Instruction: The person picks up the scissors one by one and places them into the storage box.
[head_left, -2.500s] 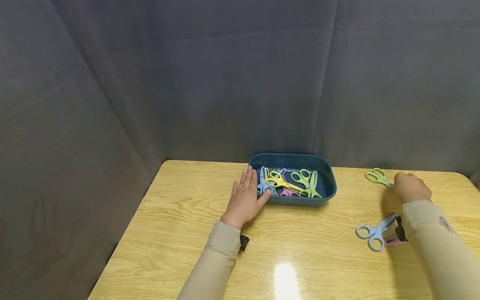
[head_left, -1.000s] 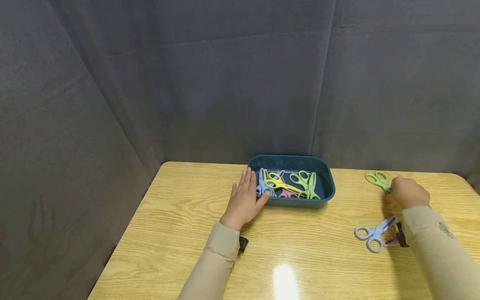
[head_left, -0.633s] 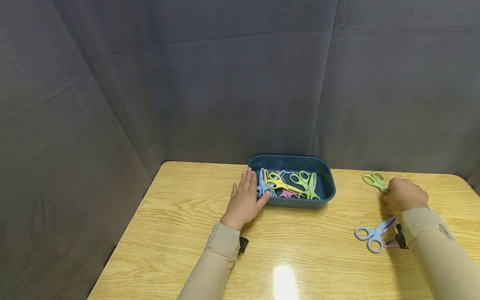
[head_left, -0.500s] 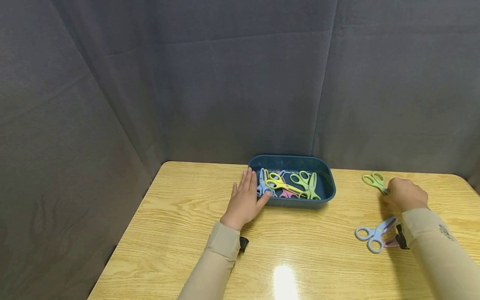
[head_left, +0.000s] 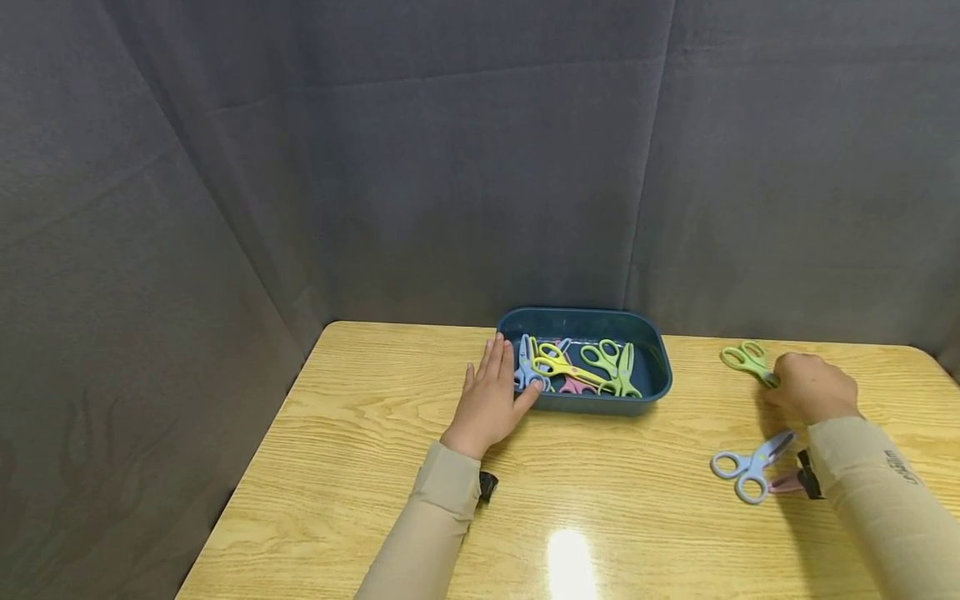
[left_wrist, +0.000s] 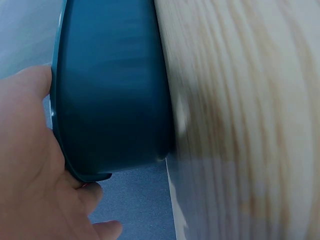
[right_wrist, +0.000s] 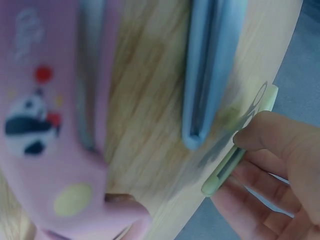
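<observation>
My right hand (head_left: 816, 388) pinches green scissors (head_left: 744, 358) at their blade end, and the handle loops point away to the back left. The right wrist view shows thumb and fingers on the green blades (right_wrist: 227, 167), with a shadow on the wood below. My left hand (head_left: 487, 406) lies with straight fingers over the left end of a dark blue bin (head_left: 600, 403). Up close, the left hand (left_wrist: 35, 165) touches the bin's rim (left_wrist: 54, 107). Inside the bin lie several scissors, among them yellow scissors (head_left: 567, 365) on top and green scissors (head_left: 621, 372) at the right.
Blue scissors (head_left: 752, 468) lie partly spread on the wooden table (head_left: 360, 467), nearer than the right hand. Pink scissors (right_wrist: 55, 165) lie beside them, mostly hidden under the right wrist in the head view. A grey curtain (head_left: 480, 167) stands behind the table.
My right hand has shifted slightly left and nearer, and the green scissors in it have moved left and turned a little. My left hand stays at the bin.
</observation>
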